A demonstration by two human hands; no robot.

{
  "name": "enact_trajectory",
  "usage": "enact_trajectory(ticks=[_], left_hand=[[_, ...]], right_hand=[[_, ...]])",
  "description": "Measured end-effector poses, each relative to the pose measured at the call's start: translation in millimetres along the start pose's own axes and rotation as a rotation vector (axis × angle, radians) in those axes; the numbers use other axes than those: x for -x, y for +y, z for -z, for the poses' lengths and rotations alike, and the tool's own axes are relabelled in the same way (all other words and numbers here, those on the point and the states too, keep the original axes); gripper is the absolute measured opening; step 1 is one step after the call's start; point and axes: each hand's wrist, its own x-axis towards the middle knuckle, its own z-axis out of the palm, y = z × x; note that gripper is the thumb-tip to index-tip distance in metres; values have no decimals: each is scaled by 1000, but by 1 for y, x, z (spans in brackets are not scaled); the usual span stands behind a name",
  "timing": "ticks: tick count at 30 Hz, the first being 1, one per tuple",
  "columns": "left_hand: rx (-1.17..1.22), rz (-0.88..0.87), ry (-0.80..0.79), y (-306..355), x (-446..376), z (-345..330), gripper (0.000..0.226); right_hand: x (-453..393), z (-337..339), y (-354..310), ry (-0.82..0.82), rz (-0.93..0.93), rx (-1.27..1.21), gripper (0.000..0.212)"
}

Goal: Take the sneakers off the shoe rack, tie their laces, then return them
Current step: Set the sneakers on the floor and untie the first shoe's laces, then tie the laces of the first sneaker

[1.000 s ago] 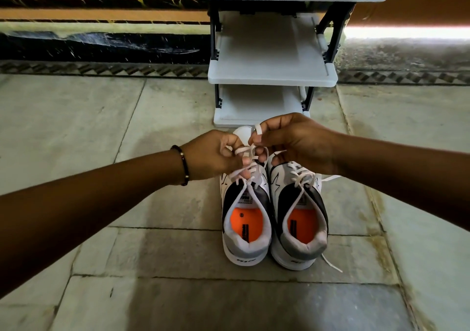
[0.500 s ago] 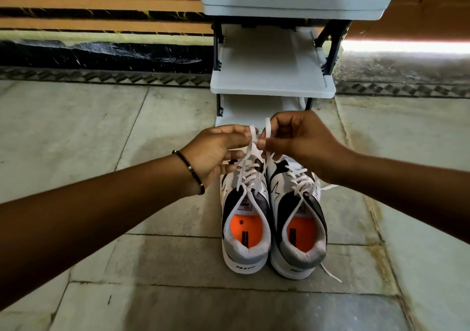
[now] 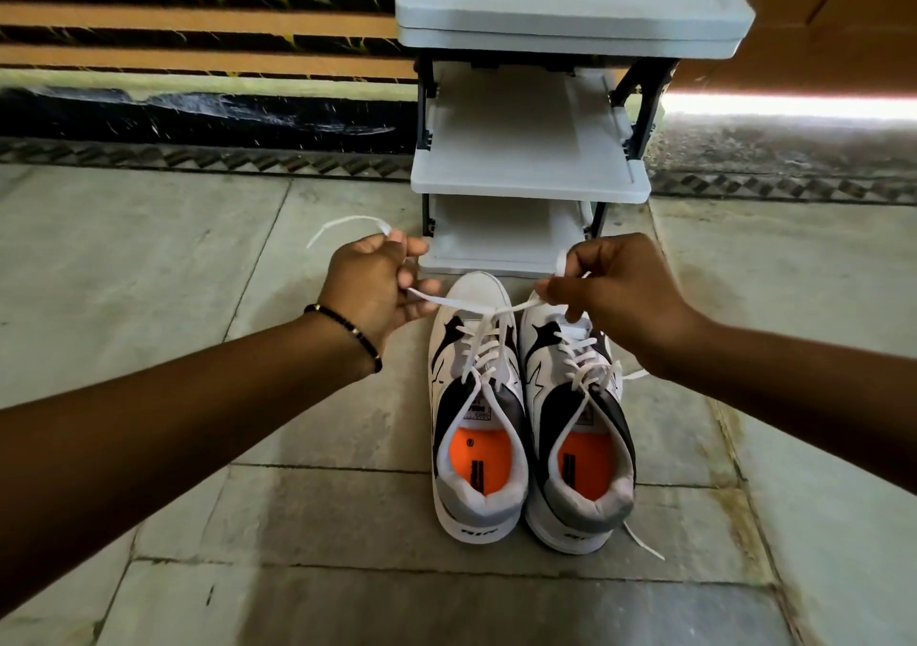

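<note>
Fingers (image 3: 397, 280) both hands pinch lace (image 3: 476, 305) | sneakers (image 3: 531, 412) on stone-tile floor (image 3: 149, 258) | rack (image 3: 531, 169) against striped wall (image 3: 198, 15)

Floor (image 3: 149, 298) open at 9 o'clock and 3 o'clock of sneakers (image 3: 531, 412). Rack (image 3: 531, 183) blocks 12 o'clock, just beyond the toes; its shelves bare. Taut lace (image 3: 476, 305) spans the toes between left hand (image 3: 377, 288) and right hand (image 3: 615, 293). Floor at 6 o'clock clear except a loose lace end (image 3: 645, 543).

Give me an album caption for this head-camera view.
Both hands pull the left sneaker's lace taut before the rack.
</note>
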Motion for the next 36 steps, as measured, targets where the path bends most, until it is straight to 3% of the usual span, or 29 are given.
enact_trajectory(ticks=[7,13,17,19,21,23,26,30,36], left_hand=[[-194,44,177,-18,-25,29,33],[-577,20,188,-33,-31,61,30],[-965,382,-48,-51,-31,69,24],[-1066,496,-157,-62,-24,62,37],[-1258,334,-203,-70,-19,52,55],[-1360,46,-285,-68,-13,38,57],[-1265,-198,-418,-67,-1,22,36],[-1311,-305,-402,-70,11,21,26],[-1416,-448,-439,-69,15,23,17]], right_hand=[[-3,9,24,1,-170,111,22],[-2,24,38,66,-103,312,24],[-4,25,44,-40,-93,582,27],[-7,20,42,-115,-90,690,26],[-9,14,35,-125,-8,855,42],[-7,7,26,-94,202,892,55],[6,-7,16,-244,434,778,25],[21,-27,29,-462,260,778,20],[24,-38,45,-429,196,710,10]])
